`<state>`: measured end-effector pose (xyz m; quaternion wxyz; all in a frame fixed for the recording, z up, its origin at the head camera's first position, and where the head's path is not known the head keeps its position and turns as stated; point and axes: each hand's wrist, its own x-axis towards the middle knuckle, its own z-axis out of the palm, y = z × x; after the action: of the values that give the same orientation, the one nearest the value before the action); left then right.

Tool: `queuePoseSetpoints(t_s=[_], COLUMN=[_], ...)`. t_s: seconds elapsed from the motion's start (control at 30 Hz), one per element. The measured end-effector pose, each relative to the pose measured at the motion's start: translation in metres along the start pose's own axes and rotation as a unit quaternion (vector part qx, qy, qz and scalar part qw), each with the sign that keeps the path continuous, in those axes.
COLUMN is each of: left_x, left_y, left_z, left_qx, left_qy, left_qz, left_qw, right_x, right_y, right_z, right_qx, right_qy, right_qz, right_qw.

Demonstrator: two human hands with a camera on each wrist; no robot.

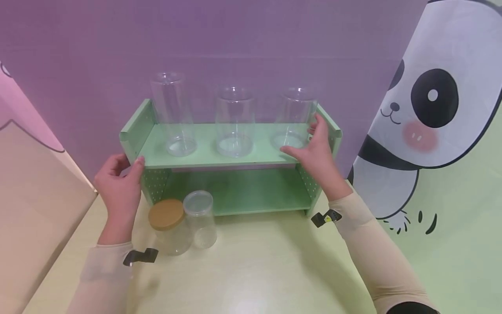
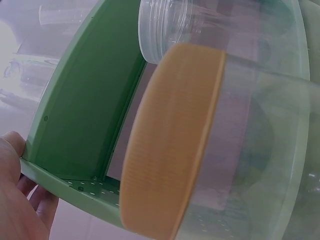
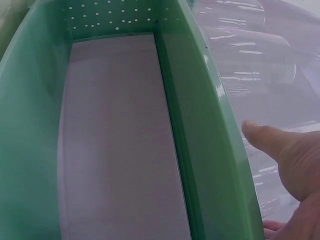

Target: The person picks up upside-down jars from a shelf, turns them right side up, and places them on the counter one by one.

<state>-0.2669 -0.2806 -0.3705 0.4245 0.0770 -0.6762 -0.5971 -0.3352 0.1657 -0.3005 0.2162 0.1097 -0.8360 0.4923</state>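
Note:
A two-tier green shelf [image 1: 243,162] stands against the purple backdrop. My left hand [image 1: 121,181] grips its left side panel, thumb at the front edge and fingers curled around the outside; the left wrist view shows this hand [image 2: 17,190] at the panel edge. On the top tier stand three clear containers: a tall one [image 1: 172,109] at left, a shorter one [image 1: 235,120] in the middle and another [image 1: 292,122] at right. My right hand [image 1: 313,148] is spread beside the right container, thumb across its lower front, fingers between it and the right side panel.
A clear jar with a wooden lid [image 1: 172,235] and a slimmer clear-lidded jar [image 1: 201,226] stand on the pale table [image 1: 251,270], before the shelf's lower left. A panda picture [image 1: 423,109] covers the right wall.

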Motion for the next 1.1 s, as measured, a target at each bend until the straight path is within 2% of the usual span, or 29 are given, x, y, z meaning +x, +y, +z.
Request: queuePoseSetpoints(t_s=[0.17, 0.47, 0.73, 1.1], left_x=[0.0, -0.001, -0.002, -0.001], left_y=[-0.002, -0.003, -0.001, 0.001], left_z=[0.0, -0.001, 0.0, 0.0], left_qx=[0.005, 0.007, 0.002, 0.011], left_qy=[-0.001, -0.001, -0.001, 0.001], left_qz=[-0.003, -0.004, -0.004, 0.009], left_qw=[1.0, 1.0, 1.0, 0.9999], right_x=[0.005, 0.01, 0.007, -0.012], right_y=[0.001, 0.002, 0.004, 0.001], right_z=[0.0, 0.002, 0.002, -0.005], right_qx=[0.014, 0.0, 0.001, 0.059], right_qy=[-0.019, -0.04, -0.037, -0.039], right_qz=[0.018, 0.036, 0.028, -0.005], right_qw=[1.0, 0.999, 0.999, 0.997])
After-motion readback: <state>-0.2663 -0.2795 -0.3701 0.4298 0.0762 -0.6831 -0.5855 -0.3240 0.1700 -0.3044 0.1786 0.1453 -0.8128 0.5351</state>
